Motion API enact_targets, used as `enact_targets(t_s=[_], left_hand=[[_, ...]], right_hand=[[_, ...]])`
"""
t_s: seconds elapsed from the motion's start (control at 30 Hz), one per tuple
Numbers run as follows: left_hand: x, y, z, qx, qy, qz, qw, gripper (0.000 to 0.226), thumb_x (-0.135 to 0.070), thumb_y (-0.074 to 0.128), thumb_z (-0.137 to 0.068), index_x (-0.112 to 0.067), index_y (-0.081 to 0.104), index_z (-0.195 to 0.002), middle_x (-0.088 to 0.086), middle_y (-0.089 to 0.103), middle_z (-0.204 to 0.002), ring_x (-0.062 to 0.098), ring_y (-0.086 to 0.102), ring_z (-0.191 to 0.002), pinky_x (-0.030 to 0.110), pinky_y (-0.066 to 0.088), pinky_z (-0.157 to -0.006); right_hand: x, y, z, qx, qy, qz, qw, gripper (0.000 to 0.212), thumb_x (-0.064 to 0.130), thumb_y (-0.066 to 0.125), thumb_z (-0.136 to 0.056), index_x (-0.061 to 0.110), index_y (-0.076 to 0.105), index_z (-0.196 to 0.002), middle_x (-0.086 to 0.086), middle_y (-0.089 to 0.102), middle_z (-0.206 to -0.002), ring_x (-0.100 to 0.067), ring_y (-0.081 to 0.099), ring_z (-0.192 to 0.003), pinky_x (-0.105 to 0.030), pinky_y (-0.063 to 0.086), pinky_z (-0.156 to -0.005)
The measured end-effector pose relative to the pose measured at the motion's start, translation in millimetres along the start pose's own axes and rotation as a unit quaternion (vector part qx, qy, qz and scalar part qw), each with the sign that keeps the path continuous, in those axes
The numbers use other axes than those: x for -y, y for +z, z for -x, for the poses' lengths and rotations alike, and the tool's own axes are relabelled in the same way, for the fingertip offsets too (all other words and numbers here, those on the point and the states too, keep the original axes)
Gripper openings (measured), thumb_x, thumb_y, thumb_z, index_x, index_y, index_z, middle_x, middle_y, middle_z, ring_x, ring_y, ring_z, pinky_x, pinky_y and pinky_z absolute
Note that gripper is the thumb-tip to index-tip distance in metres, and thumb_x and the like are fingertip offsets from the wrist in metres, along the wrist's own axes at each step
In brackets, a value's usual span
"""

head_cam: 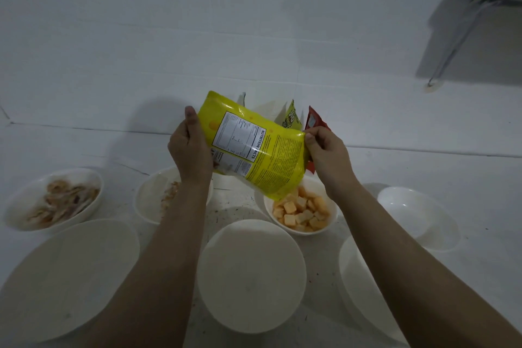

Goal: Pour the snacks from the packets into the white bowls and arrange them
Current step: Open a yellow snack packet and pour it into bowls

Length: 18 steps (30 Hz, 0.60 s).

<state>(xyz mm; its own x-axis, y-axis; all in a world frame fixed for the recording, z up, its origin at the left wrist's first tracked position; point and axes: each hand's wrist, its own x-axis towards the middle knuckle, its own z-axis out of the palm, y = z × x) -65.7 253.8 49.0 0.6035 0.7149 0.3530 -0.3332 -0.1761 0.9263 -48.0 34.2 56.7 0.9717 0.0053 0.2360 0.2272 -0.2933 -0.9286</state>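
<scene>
The yellow snack packet (pixel 254 147) hangs tilted over a white bowl (pixel 333 220) on the worktop (pixel 452 172), its lower corner mouth just above the orange-yellow cube snacks (pixel 300 210) already heaped there. The packet looks light, thin and glossy: a crinkly film that will buckle and may slip, so it is best held by the edges and the sealed end, not the belly. The left hand (pixel 190 147) grips the raised end, thumb up along the edge and fingers curled behind. The right hand (pixel 324 150) pinches the opposite edge near the top. Both forearms reach forward, wrists bent inward.
</scene>
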Motion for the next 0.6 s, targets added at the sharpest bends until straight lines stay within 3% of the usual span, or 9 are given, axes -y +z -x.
enact_targets(t_s=[0.3, 0.43, 0.6], left_hand=[[2.4, -5.7, -1.4, -0.016, -0.006, -0.018, 1.000, 0.053, -0.044, 0.037, -0.103, -0.020, 0.030, -0.056, -0.003, 0.034, -0.052, 0.009, 0.035, -0.046, 0.026, 0.033, -0.050], [-0.5, -8.7, -3.2, -0.023, -0.008, -0.016, 1.000, 0.053, -0.046, 0.037, -0.102, -0.019, 0.029, -0.056, -0.003, 0.034, -0.053, 0.008, 0.035, -0.046, 0.025, 0.033, -0.050], [-1.9, -6.2, 3.4, -0.019, -0.003, -0.021, 1.000, 0.053, -0.046, 0.037, -0.102, -0.019, 0.029, -0.057, -0.002, 0.033, -0.053, 0.007, 0.033, -0.046, 0.024, 0.032, -0.049]], right_hand=[[6.0, 0.8, -4.0, 0.013, 0.000, -0.037, 0.999, 0.019, 0.018, 0.050, -0.101, 0.021, 0.066, -0.090, -0.006, 0.068, -0.088, -0.018, 0.062, -0.080, -0.048, 0.054, -0.085], [4.9, 0.6, -3.2, 0.035, -0.009, -0.047, 0.998, 0.017, 0.015, 0.051, -0.101, 0.011, 0.067, -0.099, -0.012, 0.070, -0.092, -0.020, 0.064, -0.083, -0.048, 0.055, -0.086], [3.4, -2.1, -4.0, 0.032, -0.013, -0.038, 0.999, 0.018, 0.014, 0.051, -0.101, 0.018, 0.067, -0.092, -0.006, 0.068, -0.087, -0.019, 0.062, -0.081, -0.046, 0.054, -0.084]])
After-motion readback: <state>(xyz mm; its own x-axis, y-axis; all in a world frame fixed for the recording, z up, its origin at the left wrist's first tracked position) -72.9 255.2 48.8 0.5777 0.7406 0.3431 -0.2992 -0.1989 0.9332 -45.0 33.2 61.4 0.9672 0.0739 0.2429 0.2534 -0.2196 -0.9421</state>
